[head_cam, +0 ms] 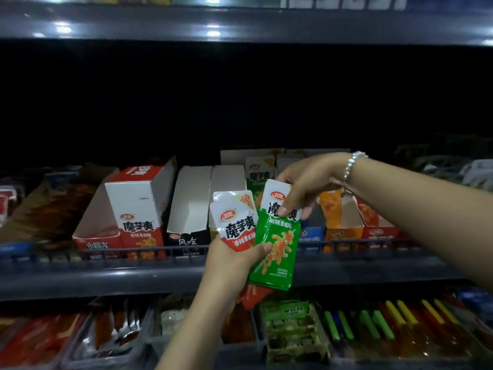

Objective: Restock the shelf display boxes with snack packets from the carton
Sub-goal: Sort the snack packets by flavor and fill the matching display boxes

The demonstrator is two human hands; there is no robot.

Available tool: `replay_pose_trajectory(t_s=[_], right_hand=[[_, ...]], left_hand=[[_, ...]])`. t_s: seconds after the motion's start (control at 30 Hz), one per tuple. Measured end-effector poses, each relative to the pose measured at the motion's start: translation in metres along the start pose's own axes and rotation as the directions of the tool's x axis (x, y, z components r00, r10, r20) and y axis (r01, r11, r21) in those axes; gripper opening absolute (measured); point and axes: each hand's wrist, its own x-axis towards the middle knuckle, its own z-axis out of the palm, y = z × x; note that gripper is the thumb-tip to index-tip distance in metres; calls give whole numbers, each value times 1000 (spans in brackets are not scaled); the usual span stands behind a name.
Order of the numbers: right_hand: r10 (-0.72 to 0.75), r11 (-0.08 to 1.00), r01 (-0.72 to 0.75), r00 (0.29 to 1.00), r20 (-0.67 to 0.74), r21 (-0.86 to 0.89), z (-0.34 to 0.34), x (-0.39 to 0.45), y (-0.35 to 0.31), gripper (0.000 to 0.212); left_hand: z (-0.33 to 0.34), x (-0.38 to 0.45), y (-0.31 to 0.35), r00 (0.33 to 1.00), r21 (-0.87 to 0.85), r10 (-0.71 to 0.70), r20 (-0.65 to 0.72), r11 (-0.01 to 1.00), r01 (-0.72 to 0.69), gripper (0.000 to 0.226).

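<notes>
At middle shelf front: left hand [234, 259] grips small stack, red packet [236, 225] on top. Right hand [301, 186] pinches green packet [276, 244] by upper edge, lifting it off stack. Step: sorting by flavour. Next, likely: carry green packet to green display box [257, 174] behind, slot upright. Carton not in view.

Head camera faces the shelf [186, 273] closely, angled slightly downward.
</notes>
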Motion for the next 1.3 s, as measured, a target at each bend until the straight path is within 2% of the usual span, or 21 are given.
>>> replay_pose_trajectory(t_s=[0.1, 0.17, 0.27, 0.37, 0.43, 0.47, 0.5, 0.67, 0.77, 0.87, 0.93, 1.03, 1.13, 1.23, 1.3], right_hand=[[-4, 997, 5, 1000, 16, -76, -2, 8, -9, 17], [-20, 994, 17, 999, -26, -104, -3, 13, -14, 16], [-51, 996, 40, 990, -130, -80, -16, 13, -23, 14], [-12, 996, -15, 953, -304, -84, -37, 7, -33, 14], [44, 995, -75, 921, -388, -65, -50, 12, -32, 21], [56, 992, -96, 912, -407, -78, -55, 17, -30, 32], [57, 990, -108, 900, -433, -94, -58, 22, -29, 42], [4, 968, -147, 820, -573, -204, -60, 47, -24, 62], [-23, 920, -232, 774, -632, -317, -51, 61, -20, 62], [-3, 896, -268, 794, -608, -354, -37, 73, -18, 56], [-1, 905, -258, 794, -608, -339, -26, 79, -15, 59], [-87, 889, -238, 750, -656, -390, -15, 87, -10, 72], [-182, 820, -268, 717, -673, -507, -7, 90, -3, 69], [-346, 641, -339, 673, -653, -688, -4, 91, 5, 73], [-385, 603, -359, 651, -654, -712, -4, 92, 8, 74]], left_hand=[[-4, 6, 2, 1000, -29, -9, -14, 1000, 9, 29], [-5, 8, 4, 1000, -54, -13, -28, 998, 11, 28], [-9, 14, 5, 996, -95, -18, -91, 995, 10, 15], [-14, 20, 5, 990, -139, -69, -126, 989, 51, 5], [-16, 24, 6, 988, -192, -94, -121, 979, 70, 12], [-16, 26, 6, 987, -206, -102, -128, 976, 74, 13], [-17, 28, 6, 985, -225, -111, -130, 971, 80, 12], [-13, 30, 11, 973, -359, -213, -85, 918, 170, 16], [-14, 30, 14, 954, -426, -298, -9, 865, 266, 28], [-15, 31, 14, 936, -446, -349, 53, 830, 334, 38], [-14, 30, 15, 939, -432, -340, 47, 841, 326, 37], [-14, 29, 16, 950, -432, -311, 11, 856, 285, 29], [-15, 30, 15, 950, -435, -313, 18, 853, 289, 32], [-14, 32, 12, 941, -455, -336, 49, 831, 320, 34], [-13, 33, 11, 939, -472, -342, 48, 821, 323, 33]])
